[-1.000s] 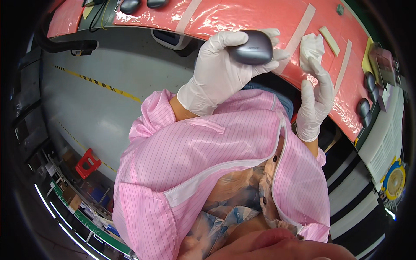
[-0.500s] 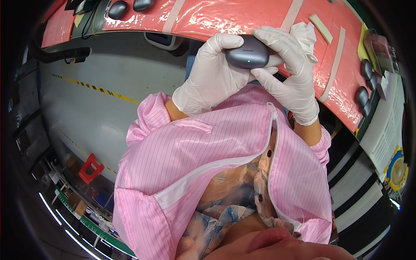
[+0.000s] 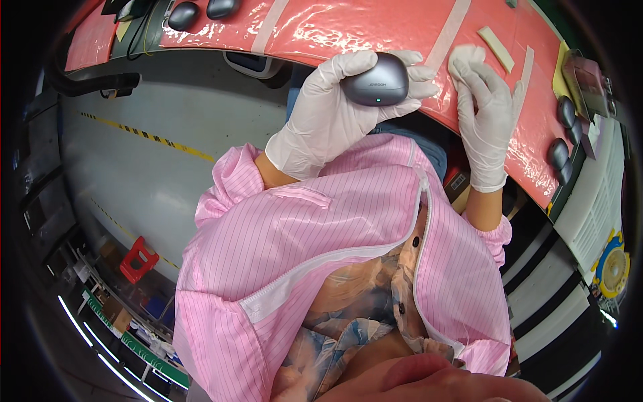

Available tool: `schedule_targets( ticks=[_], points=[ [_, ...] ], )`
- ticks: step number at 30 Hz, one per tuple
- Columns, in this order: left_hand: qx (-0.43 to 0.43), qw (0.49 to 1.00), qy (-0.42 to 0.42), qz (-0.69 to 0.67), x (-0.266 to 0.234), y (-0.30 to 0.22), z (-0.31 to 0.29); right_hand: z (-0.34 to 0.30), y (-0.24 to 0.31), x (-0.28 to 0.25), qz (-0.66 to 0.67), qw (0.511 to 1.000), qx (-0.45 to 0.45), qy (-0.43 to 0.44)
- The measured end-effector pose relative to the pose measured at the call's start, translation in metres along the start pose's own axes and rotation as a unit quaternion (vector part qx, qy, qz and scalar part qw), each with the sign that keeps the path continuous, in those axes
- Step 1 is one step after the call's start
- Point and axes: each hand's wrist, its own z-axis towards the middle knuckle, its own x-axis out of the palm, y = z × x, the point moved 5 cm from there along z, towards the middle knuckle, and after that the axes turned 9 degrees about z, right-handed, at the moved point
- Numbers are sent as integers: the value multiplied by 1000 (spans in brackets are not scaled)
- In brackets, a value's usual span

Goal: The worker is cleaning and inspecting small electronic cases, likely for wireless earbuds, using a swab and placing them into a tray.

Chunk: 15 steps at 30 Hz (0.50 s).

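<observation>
A dark grey, rounded earbud charging case [image 3: 378, 84] with a small green light on its front rests in my left hand [image 3: 328, 110]. The thumb presses on its left side, while the fingers run behind and under it. The lid is closed. Farther right, my right hand [image 3: 487, 117], also in a white glove, is over the red mat. Its fingertips are on a crumpled white cloth [image 3: 465, 56], pinching it; part of the cloth is hidden by the fingers.
The red mat [image 3: 348, 27] covers the bench, with pale tape strips and a cream bar [image 3: 495, 49] on it. Two similar cases, one of them a dark case [image 3: 183, 16], lie at the far left. Several more, including a grey case [image 3: 558, 154], sit at the right edge.
My right hand has let go of the charging case and moved right onto the cloth. My left hand keeps the case, turned slightly, in nearly the same place.
</observation>
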Motion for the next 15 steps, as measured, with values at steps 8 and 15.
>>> schedule_targets(
  ticks=[8,15],
  points=[
    [55,993,-50,92,-8,2,-2,7,66,-7,174,977,-106,-70],
    [-17,997,-1,78,8,-2,-3,14,28,-12,320,940,-27,-117]
  ],
)
